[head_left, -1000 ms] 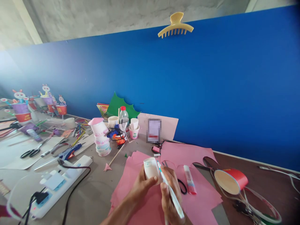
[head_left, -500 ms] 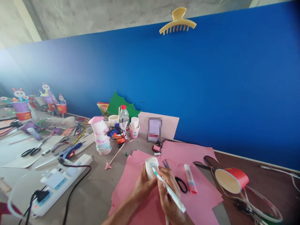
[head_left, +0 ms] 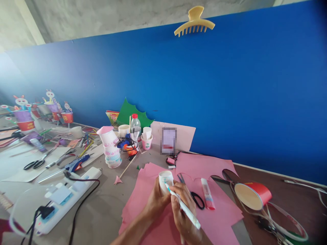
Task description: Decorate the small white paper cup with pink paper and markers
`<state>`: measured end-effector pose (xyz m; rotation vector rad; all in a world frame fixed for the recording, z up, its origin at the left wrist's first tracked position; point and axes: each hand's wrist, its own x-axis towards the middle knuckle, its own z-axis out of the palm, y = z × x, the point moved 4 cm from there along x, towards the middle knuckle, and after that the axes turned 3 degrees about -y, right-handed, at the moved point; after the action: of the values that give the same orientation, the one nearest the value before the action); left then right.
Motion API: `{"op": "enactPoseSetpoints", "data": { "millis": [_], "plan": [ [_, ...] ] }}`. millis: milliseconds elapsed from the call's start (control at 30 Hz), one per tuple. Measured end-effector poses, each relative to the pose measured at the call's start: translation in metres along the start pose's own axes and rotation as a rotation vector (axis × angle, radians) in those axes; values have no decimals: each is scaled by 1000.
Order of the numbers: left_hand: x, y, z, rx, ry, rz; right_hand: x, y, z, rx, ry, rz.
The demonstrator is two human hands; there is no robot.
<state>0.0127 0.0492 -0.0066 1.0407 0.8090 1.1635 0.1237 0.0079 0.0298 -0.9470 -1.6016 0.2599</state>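
Cup (head_left: pixel 162 188), small and white, held over pink paper (head_left: pixel 219 216) by the left hand (head_left: pixel 156 201), fingers wrapped round its side. Right hand (head_left: pixel 182 216) has fingers closed on a white marker (head_left: pixel 187 211), tip at the cup's wall; scissors (head_left: pixel 193 195) and glue stick (head_left: pixel 207 194) lie nearby.

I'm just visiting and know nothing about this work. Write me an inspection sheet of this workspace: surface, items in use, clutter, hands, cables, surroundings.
Surface: grey tabletop, partly covered by pink paper.
Items in use: white cup with teal marks; white marker, tip at its wall.
Clutter: white-and-red tube on the paper; red cup on its side.
Hands: left hand grips the white cup; right hand holds the marker.
Cables: black cable curving beside a power strip.
Surroundings: blue partition, yellow clip at its top.
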Motion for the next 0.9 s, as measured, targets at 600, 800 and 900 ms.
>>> {"op": "enactPoseSetpoints", "data": {
  "millis": [600,800,900],
  "plan": [
    [0,10,2,18,-12,39,9,-4,-3,10,31,12],
    [1,9,0,14,4,19,9,3,-5,114,88,101],
    [1,6,-1,-11,-19,-6,3,10,-5,159,119,196]
  ]
}}
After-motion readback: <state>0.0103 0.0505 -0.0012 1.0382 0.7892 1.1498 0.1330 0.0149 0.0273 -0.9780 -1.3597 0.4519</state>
